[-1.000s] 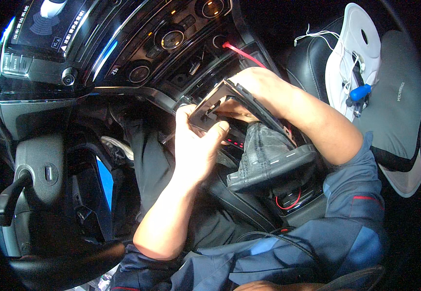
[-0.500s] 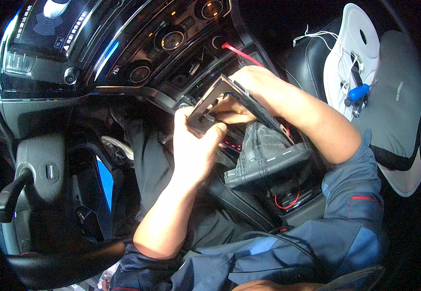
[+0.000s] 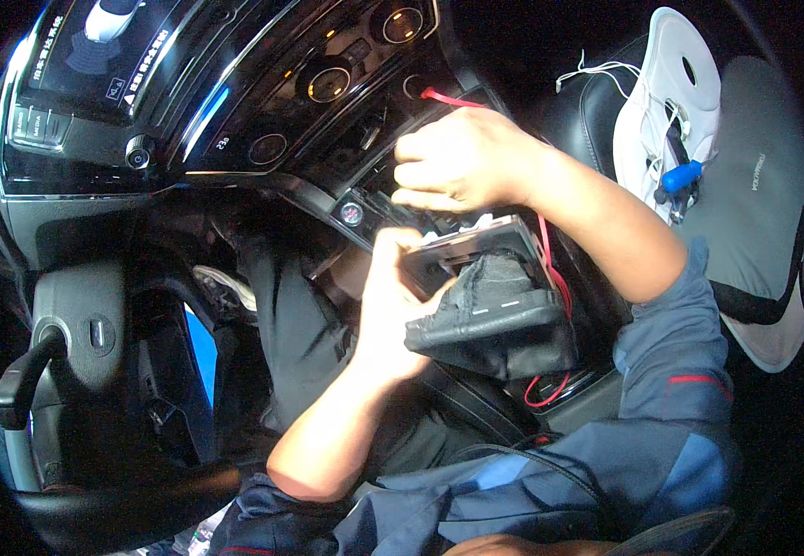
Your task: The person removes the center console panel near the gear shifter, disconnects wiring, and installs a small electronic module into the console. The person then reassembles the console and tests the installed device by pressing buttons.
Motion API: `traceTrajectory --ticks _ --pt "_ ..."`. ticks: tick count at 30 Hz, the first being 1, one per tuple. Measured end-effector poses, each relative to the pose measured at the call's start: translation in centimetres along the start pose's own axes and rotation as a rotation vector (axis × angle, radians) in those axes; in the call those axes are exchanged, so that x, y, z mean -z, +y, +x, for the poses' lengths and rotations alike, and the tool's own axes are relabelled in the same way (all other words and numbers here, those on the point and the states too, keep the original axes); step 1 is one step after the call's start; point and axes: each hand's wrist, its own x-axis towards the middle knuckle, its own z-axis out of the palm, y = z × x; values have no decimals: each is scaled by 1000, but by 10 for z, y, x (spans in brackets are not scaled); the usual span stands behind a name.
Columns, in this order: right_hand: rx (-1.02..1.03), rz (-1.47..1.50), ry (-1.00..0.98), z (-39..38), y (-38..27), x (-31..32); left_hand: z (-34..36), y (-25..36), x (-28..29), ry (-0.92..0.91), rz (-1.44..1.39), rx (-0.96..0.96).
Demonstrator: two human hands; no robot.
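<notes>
My left hand (image 3: 392,306) is closed on a black trim frame (image 3: 531,243) with a wrinkled dark gear-lever boot (image 3: 485,315) attached, tilted over the centre console. My right hand (image 3: 453,157) is just above it at the open console cavity (image 3: 369,199), fingers curled; what they hold, if anything, is hidden. A thin red cable (image 3: 445,97) runs from a round socket on the console behind my right hand and down beside the frame, with a loop below the boot.
The dashboard's climate dials (image 3: 328,85) and screen (image 3: 96,46) are upper left, the steering column stalk (image 3: 14,389) left. On the right seat (image 3: 587,125) lie a white pad (image 3: 643,111) with white wires, a blue-handled object (image 3: 682,176) and a grey cushion (image 3: 754,213).
My left hand has brought the frame and boot down and toward me, tilting them. My right hand has come away from behind the frame to above it, over the cavity.
</notes>
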Motion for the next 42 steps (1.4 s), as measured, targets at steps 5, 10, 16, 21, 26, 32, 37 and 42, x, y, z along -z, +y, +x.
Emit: traceTrajectory --ticks 5,10,16,21,26,32,37,42 --pt "30 -51 36 -4 -1 0 -4 10 10 95 4 50" --pt "-86 246 116 2 -5 12 -15 17 14 27 -209 30" --pt "-655 864 -454 12 -17 84 -37 26 30 -3 -73 -111" --pt "-709 818 -637 26 -41 130 -63 36 20 -7 -81 -162" --pt "-792 832 -593 30 -74 163 -83 34 10 8 -42 -192" --pt "-1112 827 -287 0 -111 157 -79 7 -7 48 -223 -137" --pt "-1541 1154 -158 -32 -144 143 -70 -14 -20 35 -299 -37" --pt "-1462 911 -113 -49 -179 131 -65 -24 -30 64 -485 116"
